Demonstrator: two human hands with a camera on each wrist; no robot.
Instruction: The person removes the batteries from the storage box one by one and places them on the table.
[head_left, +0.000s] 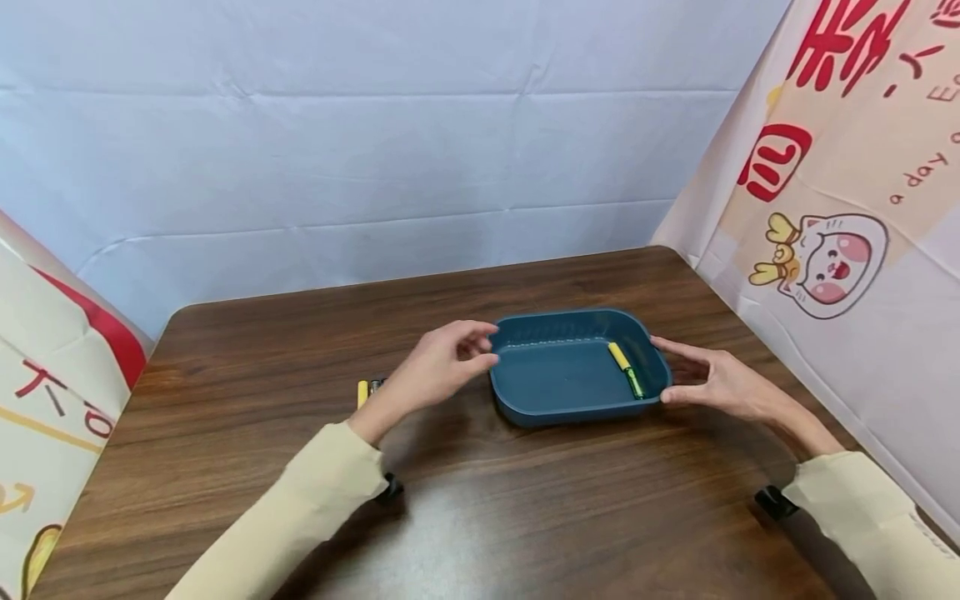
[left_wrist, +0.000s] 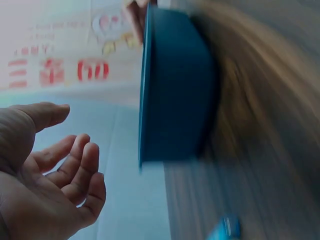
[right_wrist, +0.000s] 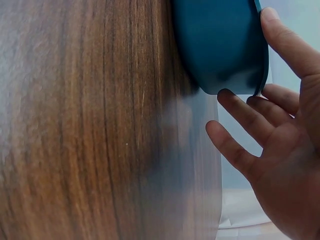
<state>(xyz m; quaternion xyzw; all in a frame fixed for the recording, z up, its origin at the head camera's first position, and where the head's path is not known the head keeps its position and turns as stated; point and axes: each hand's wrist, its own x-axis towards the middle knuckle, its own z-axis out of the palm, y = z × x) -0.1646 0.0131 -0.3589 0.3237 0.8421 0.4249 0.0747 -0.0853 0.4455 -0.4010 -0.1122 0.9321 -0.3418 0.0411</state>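
Observation:
A dark blue plastic tray (head_left: 558, 377) stands on the table. Inside its right end lie a yellow cylinder (head_left: 618, 356) and a shiny green cylinder (head_left: 635, 383), end to end, looking like batteries. My left hand (head_left: 442, 362) is beside the tray's left end, fingers loosely bent and thumb apart; the left wrist view shows nothing in it and a gap to the tray. My right hand (head_left: 716, 387) touches the right end, its thumb at the rim and its fingers spread, fairly straight, against the outer wall, as the right wrist view (right_wrist: 285, 125) shows.
Several small cylinders, one of them yellow (head_left: 363, 393), stand or lie behind my left wrist, mostly hidden by it. The brown wooden table (head_left: 525, 517) ends at a white cloth (head_left: 375, 167) at the back. Printed cloth (head_left: 847, 192) hangs at the right side.

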